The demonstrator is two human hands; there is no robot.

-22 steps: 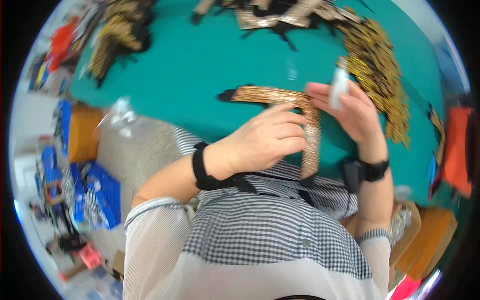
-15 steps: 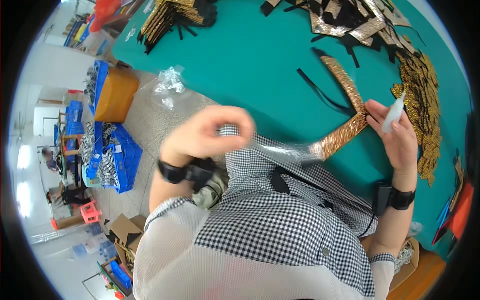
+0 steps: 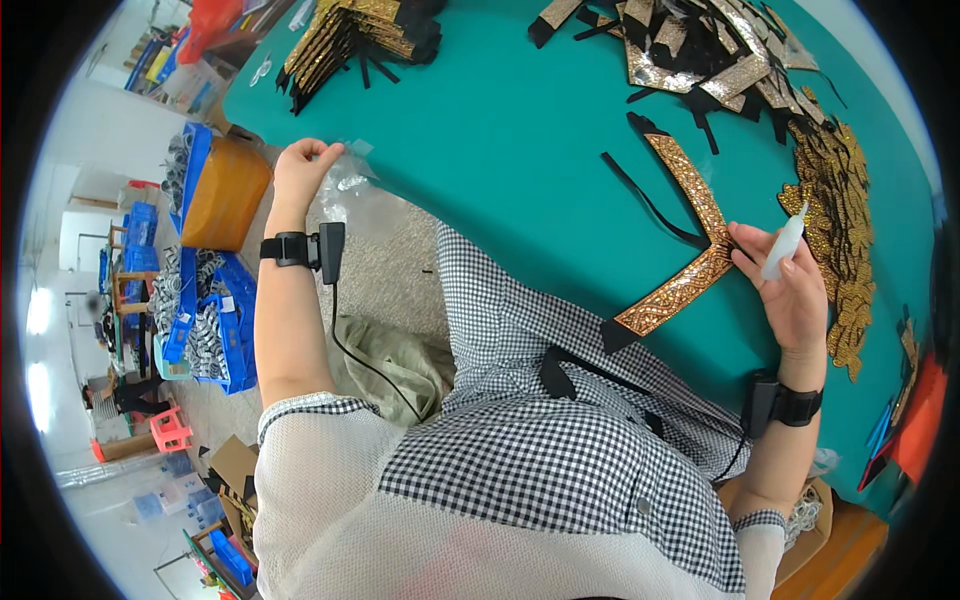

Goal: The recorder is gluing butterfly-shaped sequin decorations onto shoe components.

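Observation:
On the right, my right hand holds a small white squeeze bottle with a pointed nozzle, tip up, between its fingers. Its fingertips also touch the bend of a V-shaped gold sequinned band. The band has black fabric ends and a thin black strap; its lower black end reaches toward my lap. Far to the left, my left hand is closed in a pinch at crumpled clear plastic film hanging by the table's edge. The film at its fingertips is hard to make out.
Stacked gold bands lie on the green table at the far left. A loose heap of gold and black bands is at the back right. Gold sequinned pieces pile up beyond my right hand. Blue crates stand on the floor left.
My left hand has swung left and away from me, from beside the band's lower end to the plastic film, taking a clear strip off the band. My right hand stays nearly still.

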